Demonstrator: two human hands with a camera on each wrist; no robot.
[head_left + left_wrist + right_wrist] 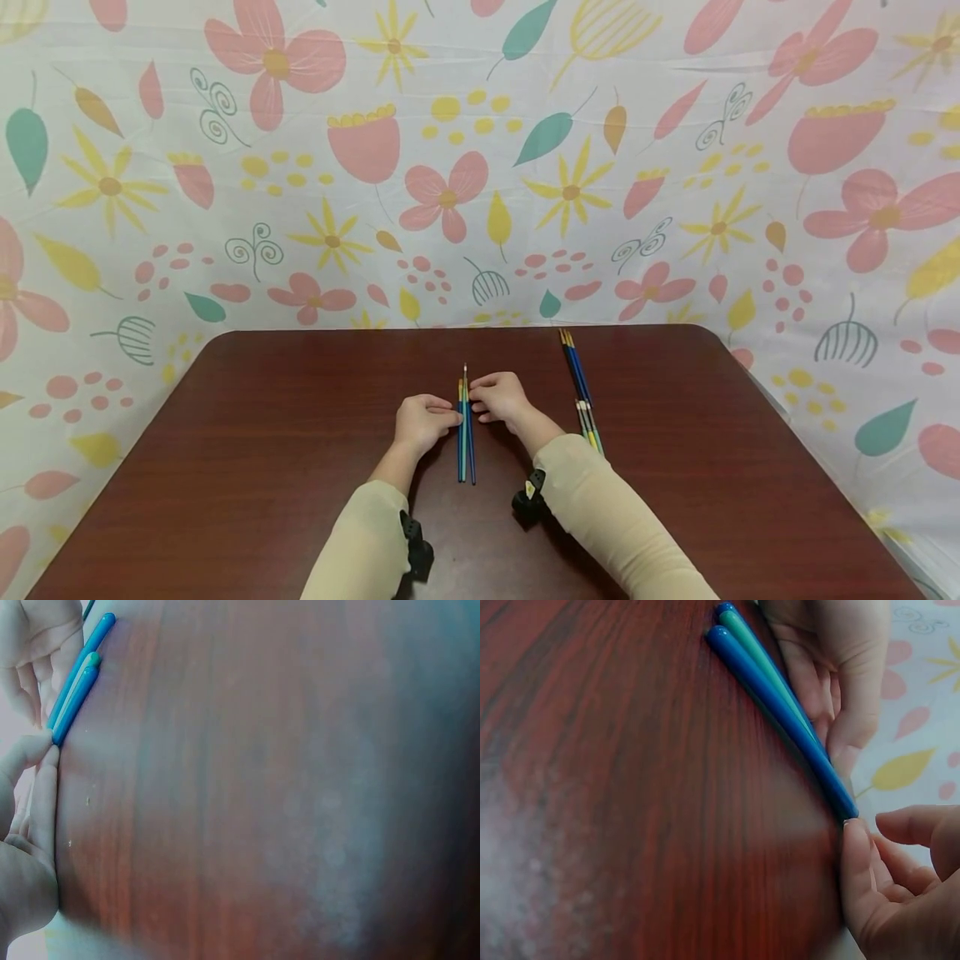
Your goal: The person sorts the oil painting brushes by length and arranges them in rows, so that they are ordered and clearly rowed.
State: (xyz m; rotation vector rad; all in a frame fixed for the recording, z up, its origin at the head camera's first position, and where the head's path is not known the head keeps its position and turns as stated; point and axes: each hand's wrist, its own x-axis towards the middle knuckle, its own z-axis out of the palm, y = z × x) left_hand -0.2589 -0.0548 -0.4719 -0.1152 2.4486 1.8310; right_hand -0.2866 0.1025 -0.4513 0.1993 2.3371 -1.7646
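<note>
Three slim paintbrushes, two with blue handles and one green paintbrush point(463, 467) between them, lie side by side on the table, bristles pointing away. A blue handle point(780, 724) and the green one point(754, 652) fan apart slightly at the near ends. My left hand point(420, 427) pinches the bundle from the left, its thumb over the handles. My right hand point(502, 398) rests at the right side, fingers loosely bent, a fingertip against a blue handle. In the right wrist view, its thumb point(911, 823) stands apart from the brushes.
Farther right on the brown table point(300, 450) lie blue-handled paintbrushes point(577, 371). Nearer, beside the right forearm, are several green and yellow paintbrushes point(589, 421), partly hidden by the sleeve. A flower-patterned cloth point(450, 275) hangs behind the table.
</note>
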